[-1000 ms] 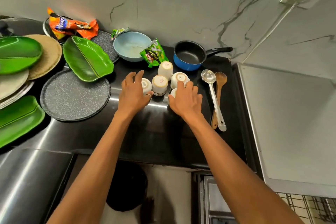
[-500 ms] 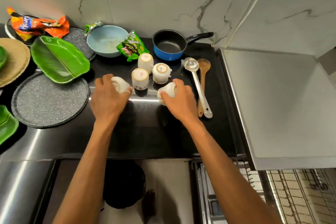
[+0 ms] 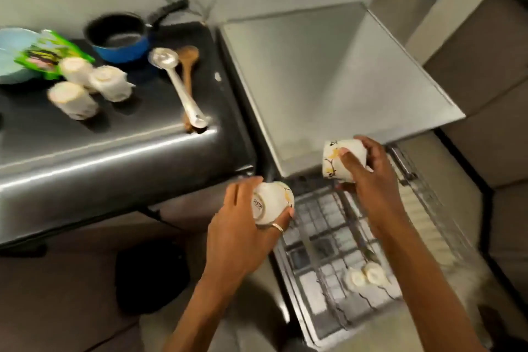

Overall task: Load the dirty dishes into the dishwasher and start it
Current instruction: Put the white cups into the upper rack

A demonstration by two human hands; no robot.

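While a white cup [image 3: 271,203] hangs at the left edge of the dishwasher rack [image 3: 323,240], the left hand [image 3: 240,234] curled round it, the right hand [image 3: 371,180] grips a patterned cup [image 3: 337,164] over the far end: cup-loading seems in hand. Next, each likely needs seating mouth-down. Blur smears the rack's wires.

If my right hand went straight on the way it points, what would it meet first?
Probably the front edge of the grey dishwasher top, just beyond the right hand and its cup. Depth is unclear; it might pass underneath, above the wire rack.
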